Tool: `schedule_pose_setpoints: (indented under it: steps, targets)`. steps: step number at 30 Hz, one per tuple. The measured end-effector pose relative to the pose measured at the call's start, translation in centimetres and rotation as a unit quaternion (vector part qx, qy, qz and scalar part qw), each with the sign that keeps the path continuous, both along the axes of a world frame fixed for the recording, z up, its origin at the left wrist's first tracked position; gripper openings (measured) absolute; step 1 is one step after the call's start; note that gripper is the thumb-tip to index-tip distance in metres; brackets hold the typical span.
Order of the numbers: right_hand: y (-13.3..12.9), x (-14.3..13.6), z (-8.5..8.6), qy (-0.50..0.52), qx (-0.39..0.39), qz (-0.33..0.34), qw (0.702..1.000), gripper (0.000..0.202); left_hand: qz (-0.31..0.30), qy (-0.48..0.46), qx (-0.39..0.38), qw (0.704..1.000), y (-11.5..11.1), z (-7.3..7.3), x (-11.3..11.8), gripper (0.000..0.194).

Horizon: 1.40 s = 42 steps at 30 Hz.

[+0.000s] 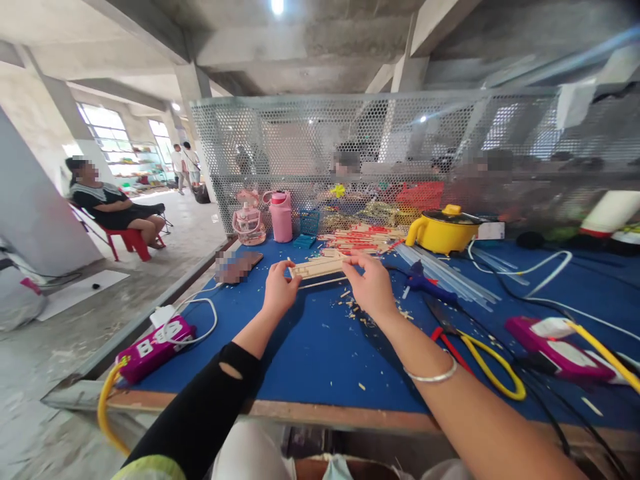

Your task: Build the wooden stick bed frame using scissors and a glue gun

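Above the blue tabletop (320,360), a small pale wooden stick assembly (320,268) is held level between both hands. My left hand (281,287) pinches its left end between thumb and fingers. At its right end, my right hand (369,285) has thumb and fingers closed on it. Behind it lies a pile of red and pale sticks (365,238). Small wood scraps (357,310) are scattered on the blue surface below and beside my right hand. A blue glue gun (425,283) rests to the right of my right hand.
Yellow-handled pliers (493,367), clear glue sticks (450,277) and a yellow pot (445,230) are on the right. Purple power strips (157,347) and cables lie at both sides. A phone (239,267), pink bottle (281,217) and perforated metal screen (300,147) stand beyond. A person sits at left.
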State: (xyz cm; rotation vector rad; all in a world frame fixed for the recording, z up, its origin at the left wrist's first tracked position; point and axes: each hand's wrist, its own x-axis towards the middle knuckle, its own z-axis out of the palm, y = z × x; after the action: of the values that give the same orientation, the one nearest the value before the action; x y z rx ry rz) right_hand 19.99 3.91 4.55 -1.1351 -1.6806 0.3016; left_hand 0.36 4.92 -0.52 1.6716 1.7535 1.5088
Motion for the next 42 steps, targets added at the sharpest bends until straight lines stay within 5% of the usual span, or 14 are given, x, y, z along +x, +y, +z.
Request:
schedule_pose_setpoints:
  steps: [4, 7, 9, 12, 15, 18, 24, 26, 28, 30, 33, 36, 39, 42]
  targets:
    - [-4.2, 1.7, -1.6, 0.014, -0.108, 0.064, 0.992, 0.023, 0.039, 0.033, -0.015, 0.999, -1.8, 0.5, 0.8, 0.041]
    - [-7.9, 2.7, -3.2, 0.042, -0.169, 0.086, 0.981, 0.029, 0.078, 0.008, 0.013, 0.997, -5.9, 0.9, 3.0, 0.063]
    - [-10.0, 2.9, -3.9, 0.063, -0.184, 0.086, 0.977, 0.031, -0.011, -0.097, -0.017, 0.995, -9.4, 0.7, 5.2, 0.044]
    - [-12.1, 2.5, -4.4, 0.063, -0.122, 0.086, 0.987, 0.022, -0.187, -0.335, -0.156, 0.91, -13.9, -0.3, 8.3, 0.041]
    - [-13.2, 1.9, -4.8, 0.004, -0.012, 0.069, 0.998, 0.016, -0.217, -0.481, -0.136, 0.839, -16.1, -0.8, 9.9, 0.036]
    - [-13.7, 1.5, -5.3, -0.071, 0.044, 0.046, 0.995, 0.015, -0.194, -0.53, -0.168, 0.808, -16.5, -0.6, 10.0, 0.034]
    - [-12.9, 5.2, -4.4, -0.165, -0.012, 0.022, 0.986, 0.017, -0.144, -0.432, -0.156, 0.877, -15.1, -1.0, 9.0, 0.042]
    - [-11.7, 8.7, -3.8, -0.212, -0.051, -0.12, 0.969, 0.038, -0.146, -0.387, -0.136, 0.9, -14.4, -1.2, 8.7, 0.043]
    - [-10.4, 12.5, -3.3, -0.323, -0.134, -0.226, 0.909, 0.045, -0.16, -0.359, -0.13, 0.91, -13.8, -1.3, 8.5, 0.044]
    - [-9.2, 15.6, -3.1, -0.393, -0.229, -0.228, 0.861, 0.05, -0.174, -0.348, -0.136, 0.911, -13.2, -1.3, 8.4, 0.044]
    - [-8.4, 18.2, -3.3, -0.412, -0.27, -0.168, 0.854, 0.049, -0.183, -0.33, -0.137, 0.916, -12.7, -1.2, 8.3, 0.043]
    - [-9.3, 18.3, -3.6, -0.327, -0.291, -0.139, 0.888, 0.048, -0.181, -0.332, -0.121, 0.918, -12.6, -1.5, 8.0, 0.041]
    - [-11.6, 16.6, -3.4, -0.071, -0.349, -0.071, 0.932, 0.056, -0.199, -0.357, -0.086, 0.909, -12.9, -1.8, 7.7, 0.036]
    - [-14.0, 13.5, -3.0, 0.155, -0.372, 0.091, 0.911, 0.062, -0.22, -0.391, -0.072, 0.891, -13.3, -1.7, 7.8, 0.03]
